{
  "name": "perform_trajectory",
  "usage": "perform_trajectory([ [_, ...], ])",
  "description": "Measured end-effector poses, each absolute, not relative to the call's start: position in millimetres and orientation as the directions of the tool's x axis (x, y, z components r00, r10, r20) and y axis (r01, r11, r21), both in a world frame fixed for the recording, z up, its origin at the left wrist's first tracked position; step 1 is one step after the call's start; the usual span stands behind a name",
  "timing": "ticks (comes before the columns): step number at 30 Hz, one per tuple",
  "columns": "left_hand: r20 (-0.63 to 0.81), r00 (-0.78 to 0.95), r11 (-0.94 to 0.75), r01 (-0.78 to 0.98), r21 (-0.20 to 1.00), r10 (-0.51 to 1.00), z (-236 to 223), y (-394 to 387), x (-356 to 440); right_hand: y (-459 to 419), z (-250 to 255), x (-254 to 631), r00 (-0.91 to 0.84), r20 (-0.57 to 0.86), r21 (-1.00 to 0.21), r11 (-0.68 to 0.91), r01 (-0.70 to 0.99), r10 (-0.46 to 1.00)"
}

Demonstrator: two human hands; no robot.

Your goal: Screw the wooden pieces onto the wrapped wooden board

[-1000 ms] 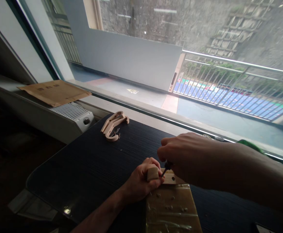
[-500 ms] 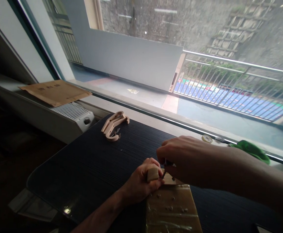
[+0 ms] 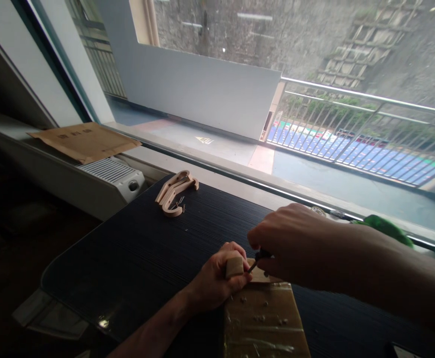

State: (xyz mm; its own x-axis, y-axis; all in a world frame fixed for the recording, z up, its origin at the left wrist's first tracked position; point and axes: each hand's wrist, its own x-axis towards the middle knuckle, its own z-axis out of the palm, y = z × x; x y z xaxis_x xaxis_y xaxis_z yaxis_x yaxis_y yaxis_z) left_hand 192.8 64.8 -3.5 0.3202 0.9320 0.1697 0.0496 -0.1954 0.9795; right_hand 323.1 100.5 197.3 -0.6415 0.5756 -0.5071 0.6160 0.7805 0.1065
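My left hand (image 3: 221,273) is closed around a pale wooden hook (image 3: 234,267), pressing it at the far end of a taped cardboard box (image 3: 264,323). A flat wooden part (image 3: 268,275) shows beside it on the box, with a dark screw head in it. My right hand (image 3: 273,241) grips a screwdriver (image 3: 254,265) by its dark handle. The shaft slants down to the left, its tip close to my left fingertips; what it touches there is hidden. Several small screws (image 3: 260,318) poke up from or lie on the box top.
Curved wooden hooks (image 3: 176,191) and a few loose screws (image 3: 181,201) lie on the dark table (image 3: 128,258). A brown envelope (image 3: 86,140) rests on the radiator (image 3: 109,171) at left. Near the window sill sit a tape roll (image 3: 318,211) and a green cloth (image 3: 383,229).
My right hand has shifted slightly right and its wrist has turned, so the screwdriver leans more and its handle shows more. My left hand and the box stay nearly still.
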Motion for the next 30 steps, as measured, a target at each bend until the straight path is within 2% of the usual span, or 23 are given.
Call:
perform_trajectory([
  [3, 0.148, 0.318, -0.176, 0.059, 0.983, 0.936, -3.1, 64.1, 192.8, 96.1, 203.7, 319.3, -0.649, -0.477, 0.122, 0.776, 0.618, 0.592],
  [10, 0.152, 0.317, -0.176, 0.049, 0.983, 0.936, -3.9, 64.6, 193.1, 101.5, 198.3, 313.8, -0.657, -0.516, 0.145, 0.811, 0.566, 0.551],
  [24, 0.156, 0.313, -0.175, 0.032, 0.984, 0.937, -4.6, 64.5, 193.7, 97.6, 209.8, 310.3, -0.584, -0.554, 0.155, 0.763, 0.628, 0.593],
  [30, 0.198, 0.329, -0.213, 0.008, 0.977, 0.923, -8.9, 66.5, 193.2, 105.8, 195.6, 318.4, -0.633, -0.494, 0.175, 0.781, 0.599, 0.596],
])
